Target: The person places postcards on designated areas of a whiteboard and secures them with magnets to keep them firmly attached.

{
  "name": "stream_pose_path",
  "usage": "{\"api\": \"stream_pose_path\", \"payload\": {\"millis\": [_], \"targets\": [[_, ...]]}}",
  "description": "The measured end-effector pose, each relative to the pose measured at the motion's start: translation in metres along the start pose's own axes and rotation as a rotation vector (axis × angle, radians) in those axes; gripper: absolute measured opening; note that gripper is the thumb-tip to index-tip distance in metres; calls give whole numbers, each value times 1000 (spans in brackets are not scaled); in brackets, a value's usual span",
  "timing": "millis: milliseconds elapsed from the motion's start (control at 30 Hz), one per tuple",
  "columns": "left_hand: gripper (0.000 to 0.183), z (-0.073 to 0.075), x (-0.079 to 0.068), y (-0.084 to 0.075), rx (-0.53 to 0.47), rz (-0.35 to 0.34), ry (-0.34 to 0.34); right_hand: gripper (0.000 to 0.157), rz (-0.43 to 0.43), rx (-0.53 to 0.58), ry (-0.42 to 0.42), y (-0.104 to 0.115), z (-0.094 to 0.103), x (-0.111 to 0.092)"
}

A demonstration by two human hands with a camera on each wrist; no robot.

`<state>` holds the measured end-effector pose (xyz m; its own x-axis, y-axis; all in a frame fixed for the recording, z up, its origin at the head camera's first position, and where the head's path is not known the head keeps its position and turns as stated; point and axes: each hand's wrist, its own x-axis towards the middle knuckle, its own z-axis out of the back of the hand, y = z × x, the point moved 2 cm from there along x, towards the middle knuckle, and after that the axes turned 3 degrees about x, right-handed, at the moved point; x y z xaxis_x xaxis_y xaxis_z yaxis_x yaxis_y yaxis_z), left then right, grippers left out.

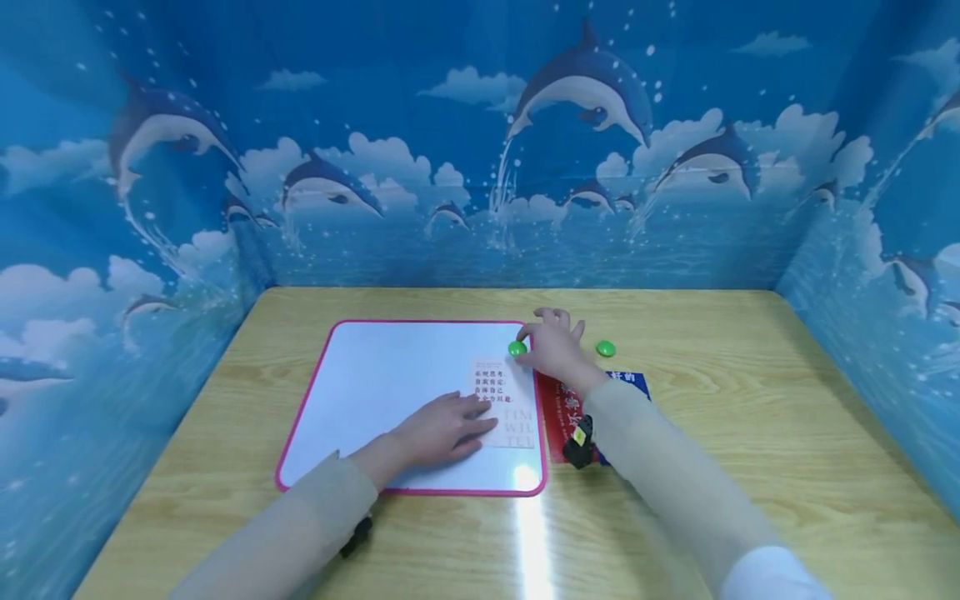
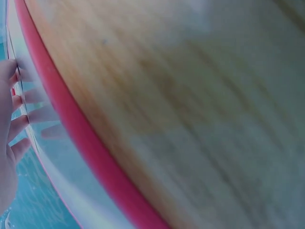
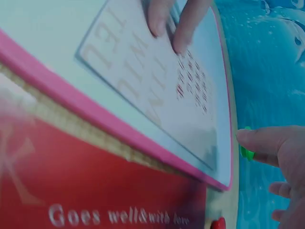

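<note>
A white card with printed text (image 1: 491, 379) lies on the right part of a whiteboard (image 1: 390, 367) with a pink rim. My left hand (image 1: 442, 429) rests on the card with its fingers extended, pressing on its lower half. Between the thumb and index finger of my right hand (image 1: 557, 346) I pinch a green round magnet (image 1: 517, 348), just above the card's upper right corner. The right wrist view shows the magnet (image 3: 246, 151) held off the board's surface. In the left wrist view only part of the left hand (image 2: 7, 138) appears at the edge.
A second green magnet (image 1: 605, 348) lies on the wooden table (image 1: 720, 400), right of my right hand. A red card (image 1: 557, 417) and a blue card (image 1: 633, 382) lie partly under my right forearm. A small red thing (image 3: 219, 223) shows low in the right wrist view.
</note>
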<state>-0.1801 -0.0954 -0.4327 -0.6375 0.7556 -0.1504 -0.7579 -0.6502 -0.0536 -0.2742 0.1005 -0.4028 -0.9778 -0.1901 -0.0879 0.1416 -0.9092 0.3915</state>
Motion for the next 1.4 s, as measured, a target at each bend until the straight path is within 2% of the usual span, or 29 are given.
{"api": "stream_pose_path", "payload": {"millis": [300, 600, 1400], "targets": [[46, -2, -1, 0, -5, 3, 26, 33, 3, -15, 35, 12, -13, 1], [46, 0, 0, 1, -3, -6, 16, 33, 10, -3, 38, 14, -21, 2], [46, -3, -1, 3, 20, -17, -12, 36, -9, -5, 59, 14, -27, 4]]}}
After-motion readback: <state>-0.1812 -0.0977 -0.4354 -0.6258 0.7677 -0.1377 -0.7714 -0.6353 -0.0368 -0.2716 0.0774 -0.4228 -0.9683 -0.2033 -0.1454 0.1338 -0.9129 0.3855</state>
